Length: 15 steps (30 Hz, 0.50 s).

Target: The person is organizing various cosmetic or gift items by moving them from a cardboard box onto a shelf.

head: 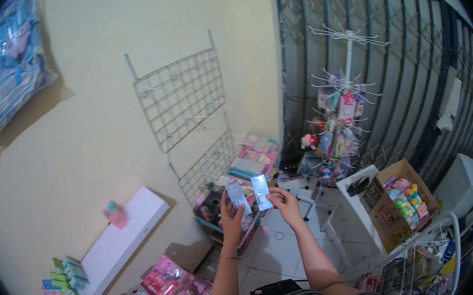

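Observation:
Two slim pale-blue product boxes are held up side by side in front of me. My left hand [231,217] grips the left box [239,198], thumb across its lower front and fingers along its left side. The right box [260,192] is pinched at its lower right edge by my right hand [284,204]. Both boxes stand nearly upright, a small gap between them, and bear writing too small to read. Below and behind them is a plastic bin [216,230] full of assorted small goods.
A white wall shelf [121,239] carries several small boxes [67,274] on the left. Wire grid panels [184,97] lean against the wall. A rotating hook rack [346,73] with packaged goods stands before the folding gate. At right, a cardboard box [379,214] of colourful items rests on a white table [353,204].

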### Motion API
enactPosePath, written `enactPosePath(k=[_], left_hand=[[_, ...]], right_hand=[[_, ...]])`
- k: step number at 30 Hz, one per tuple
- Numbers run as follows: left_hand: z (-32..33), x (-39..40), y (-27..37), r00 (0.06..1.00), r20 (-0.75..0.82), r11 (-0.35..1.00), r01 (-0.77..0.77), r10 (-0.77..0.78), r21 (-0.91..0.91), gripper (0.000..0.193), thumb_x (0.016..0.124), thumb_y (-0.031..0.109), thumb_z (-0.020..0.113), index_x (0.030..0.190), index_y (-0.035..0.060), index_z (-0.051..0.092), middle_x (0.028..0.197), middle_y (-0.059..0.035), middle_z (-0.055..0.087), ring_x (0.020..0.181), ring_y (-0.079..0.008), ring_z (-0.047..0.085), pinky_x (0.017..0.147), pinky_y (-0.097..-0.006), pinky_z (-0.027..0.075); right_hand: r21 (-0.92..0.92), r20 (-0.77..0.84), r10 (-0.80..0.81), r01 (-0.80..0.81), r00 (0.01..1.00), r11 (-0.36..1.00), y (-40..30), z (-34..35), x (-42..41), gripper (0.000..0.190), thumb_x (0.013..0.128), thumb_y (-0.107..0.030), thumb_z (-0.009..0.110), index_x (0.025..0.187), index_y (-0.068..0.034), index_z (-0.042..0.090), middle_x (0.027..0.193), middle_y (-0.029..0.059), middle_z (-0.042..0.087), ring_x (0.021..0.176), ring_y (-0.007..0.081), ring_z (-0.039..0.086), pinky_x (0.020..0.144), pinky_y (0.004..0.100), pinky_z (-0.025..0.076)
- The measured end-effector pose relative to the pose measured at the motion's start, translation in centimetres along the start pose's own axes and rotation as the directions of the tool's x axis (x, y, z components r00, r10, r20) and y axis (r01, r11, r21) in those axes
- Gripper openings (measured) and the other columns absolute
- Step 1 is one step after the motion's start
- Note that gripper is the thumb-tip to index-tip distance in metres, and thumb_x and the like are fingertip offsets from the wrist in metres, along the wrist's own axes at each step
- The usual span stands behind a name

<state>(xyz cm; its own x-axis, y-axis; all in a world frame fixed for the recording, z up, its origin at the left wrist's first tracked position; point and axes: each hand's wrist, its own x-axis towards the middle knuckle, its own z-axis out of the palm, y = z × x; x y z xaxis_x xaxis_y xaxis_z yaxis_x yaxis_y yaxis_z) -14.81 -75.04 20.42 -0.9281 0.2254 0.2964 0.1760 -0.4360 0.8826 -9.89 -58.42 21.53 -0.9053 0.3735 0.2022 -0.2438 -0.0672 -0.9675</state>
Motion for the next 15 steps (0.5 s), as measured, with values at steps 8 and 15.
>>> enactPosePath(k=[8, 15], left_hand=[[11.4, 2.4, -6.3, 0.966, 0.254, 0.997, 0.057, -0.040, -0.057, 0.068, 0.080, -0.005, 0.055, 0.137, 0.0049, 0.020, 0.113, -0.0124, 0.053, 0.101, -0.0150, 0.052, 0.084, -0.0261, 0.043], [19.8, 5.0, -10.8, 0.889, 0.429, 0.978, 0.202, -0.161, -0.052, 0.068, 0.081, -0.002, 0.057, 0.137, 0.0092, 0.020, 0.112, -0.0128, 0.054, 0.100, -0.0147, 0.053, 0.083, -0.0261, 0.043]], right_hand=[[-0.063, -0.267, -0.015, -0.002, 0.964, 0.998, -1.8, -11.9, -0.5, 0.031, 0.081, -0.018, 0.064, 0.108, -0.004, 0.058, 0.087, 0.0016, 0.062, 0.078, 0.0084, 0.056, 0.063, 0.0233, 0.046], [-0.116, -0.496, -0.039, -0.022, 0.868, 0.993, -2.3, -19.6, -0.3, 0.030, 0.082, -0.018, 0.063, 0.108, -0.005, 0.058, 0.088, 0.0020, 0.062, 0.079, 0.0089, 0.057, 0.063, 0.0238, 0.047]])
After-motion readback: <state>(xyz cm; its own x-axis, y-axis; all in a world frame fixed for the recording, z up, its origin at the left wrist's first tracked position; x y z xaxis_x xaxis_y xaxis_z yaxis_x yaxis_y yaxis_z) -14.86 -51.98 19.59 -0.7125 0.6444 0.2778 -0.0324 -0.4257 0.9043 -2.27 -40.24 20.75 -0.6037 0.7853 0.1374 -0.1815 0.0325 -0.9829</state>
